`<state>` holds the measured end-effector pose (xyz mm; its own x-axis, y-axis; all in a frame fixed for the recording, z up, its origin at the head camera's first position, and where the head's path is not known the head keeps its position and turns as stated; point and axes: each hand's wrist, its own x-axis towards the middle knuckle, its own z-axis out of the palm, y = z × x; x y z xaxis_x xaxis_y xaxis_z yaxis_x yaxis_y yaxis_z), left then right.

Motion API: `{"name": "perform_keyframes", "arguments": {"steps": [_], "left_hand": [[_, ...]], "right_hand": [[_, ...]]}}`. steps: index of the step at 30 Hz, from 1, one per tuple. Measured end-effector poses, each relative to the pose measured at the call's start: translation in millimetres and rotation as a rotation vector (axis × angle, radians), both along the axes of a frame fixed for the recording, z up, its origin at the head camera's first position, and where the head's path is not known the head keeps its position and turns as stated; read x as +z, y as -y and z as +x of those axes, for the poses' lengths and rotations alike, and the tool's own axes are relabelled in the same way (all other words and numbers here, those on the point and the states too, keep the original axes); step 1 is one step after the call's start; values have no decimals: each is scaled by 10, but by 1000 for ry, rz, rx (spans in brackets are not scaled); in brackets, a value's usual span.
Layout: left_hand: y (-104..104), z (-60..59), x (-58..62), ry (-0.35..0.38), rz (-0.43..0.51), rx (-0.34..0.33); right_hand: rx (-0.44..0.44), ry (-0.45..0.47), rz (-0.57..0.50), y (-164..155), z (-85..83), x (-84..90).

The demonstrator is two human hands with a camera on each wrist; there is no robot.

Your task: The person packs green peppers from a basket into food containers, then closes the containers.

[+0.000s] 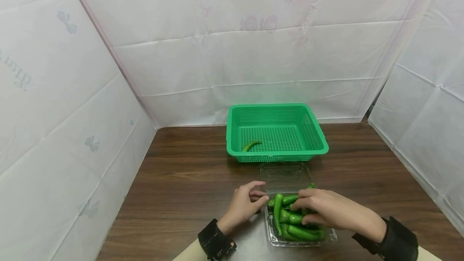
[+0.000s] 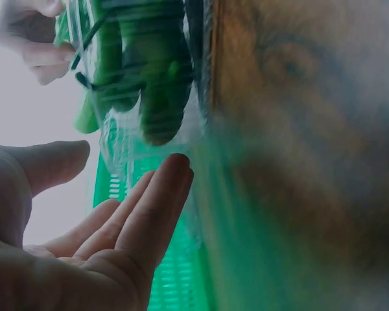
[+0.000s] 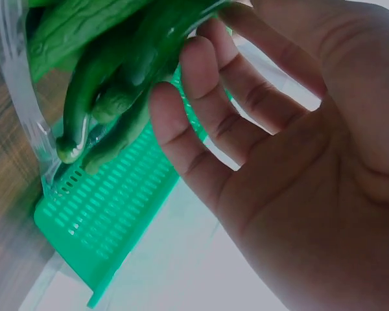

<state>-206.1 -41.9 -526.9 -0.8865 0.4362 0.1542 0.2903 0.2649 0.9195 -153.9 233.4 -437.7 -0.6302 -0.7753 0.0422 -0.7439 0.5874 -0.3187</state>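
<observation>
A clear plastic box [image 1: 272, 237] full of green peppers [image 1: 290, 218] stands near the table's front edge, its lid [image 1: 286, 176] folded back flat. My right hand [image 1: 302, 208] lies over the pile, and thumb and fingertips close on one pepper [image 3: 97, 71]. My left hand [image 1: 253, 198] rests open at the box's left rim, fingers straight beside the clear wall [image 2: 117, 149]. Behind the box stands a green mesh basket [image 1: 277, 157] with a single green pepper [image 1: 251, 145] lying in its front left part.
The dark wooden table [image 1: 188, 180] is walled by white sheeting on the left, back and right. The basket [image 3: 104, 220] stands just beyond the box's lid. Both wrists wear black cuffs [image 1: 214, 241].
</observation>
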Motion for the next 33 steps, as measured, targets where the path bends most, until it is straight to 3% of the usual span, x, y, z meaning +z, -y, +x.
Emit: {"name": "perform_keyframes", "arguments": {"steps": [8, 12, 16, 22, 27, 33], "left_hand": [[55, -131, 196, -229, -65, 155], [84, -222, 314, -272, -49, 243], [131, -310, 425, -290, 15, 332], [221, -461, 529, -386, 165, 439], [274, -586, 561, -399, 232, 509], [294, -694, 529, -313, 260, 537]], "right_hand": [[6, -93, -42, -23, -11, 11], [-6, -74, -42, -33, -4, 5], [-13, -59, -46, -49, 3, -8], [-8, -51, -70, -71, -10, -20], [-8, -102, -98, -74, -33, -4], [-29, -231, -110, -47, -101, 37]]}}
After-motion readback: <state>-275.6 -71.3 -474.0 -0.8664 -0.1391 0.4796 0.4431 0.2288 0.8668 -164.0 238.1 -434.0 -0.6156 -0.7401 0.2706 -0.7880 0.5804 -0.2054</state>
